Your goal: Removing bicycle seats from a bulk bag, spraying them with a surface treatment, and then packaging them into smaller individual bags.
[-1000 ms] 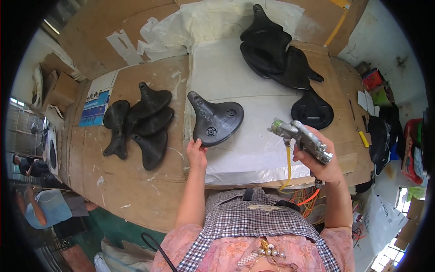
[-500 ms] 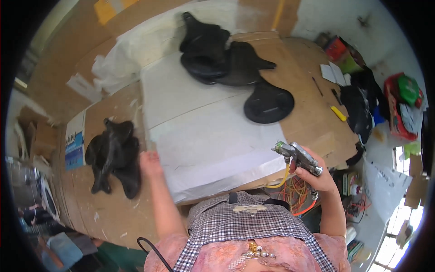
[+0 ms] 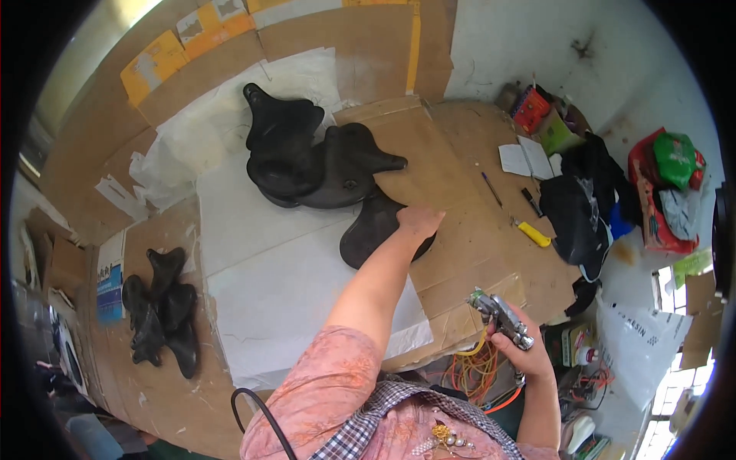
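Fingers of the right hand [image 3: 527,350] wrap the spray gun [image 3: 501,317], while whether the left hand [image 3: 419,221] grips or merely touches the pile's front black saddle [image 3: 372,231] on the desk [image 3: 468,184] I cannot tell; a light edge hold, gun clear, should spare its surface.

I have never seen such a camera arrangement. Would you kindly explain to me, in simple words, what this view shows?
There is no machine here, only a person with two bare hands. The view comes from a wide fisheye camera on that person's head, looking down, so straight edges look bent. The right hand holds a silver metal spray gun. The left hand is at the right side of a black, saddle-shaped piece; its fingertips are hard to make out. Similar black pieces overlap just beyond, and another dark pile lies to the left. Underneath are brown cardboard and a white sheet.
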